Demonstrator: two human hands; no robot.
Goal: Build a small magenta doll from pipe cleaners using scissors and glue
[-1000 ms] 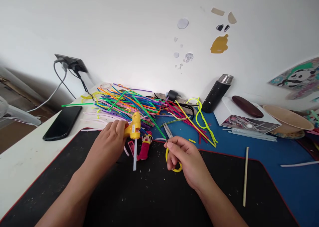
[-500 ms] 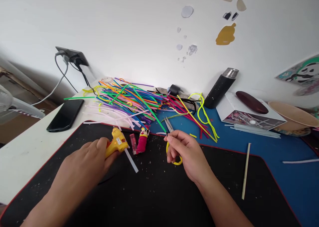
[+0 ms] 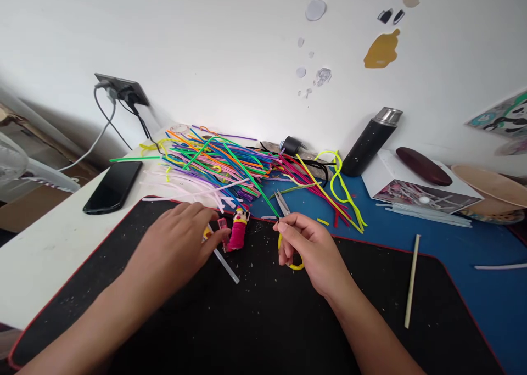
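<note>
My left hand [image 3: 175, 246] lies low over the black mat [image 3: 255, 320], closed over a yellow glue gun [image 3: 206, 233] of which only a sliver shows. The gun's clear glue stick [image 3: 225, 262] pokes out past my fingers. My fingertips are right next to a pink lighter [image 3: 222, 225] and a small red and yellow doll figure [image 3: 239, 231]. My right hand [image 3: 315, 254] grips small yellow-handled scissors [image 3: 288, 238], whose blades point away towards the heap of pipe cleaners [image 3: 218, 163].
A black phone [image 3: 113, 185] lies at the left on the white desk. A black flask [image 3: 368, 141], a white box [image 3: 415, 188] with a dark case and a wooden bowl [image 3: 489, 191] stand at the back right. A wooden stick [image 3: 411, 281] lies on the mat's right side.
My left hand lowered the upright glue gun onto the mat, then slid forward over it towards the doll. My right hand with the scissors barely moved.
</note>
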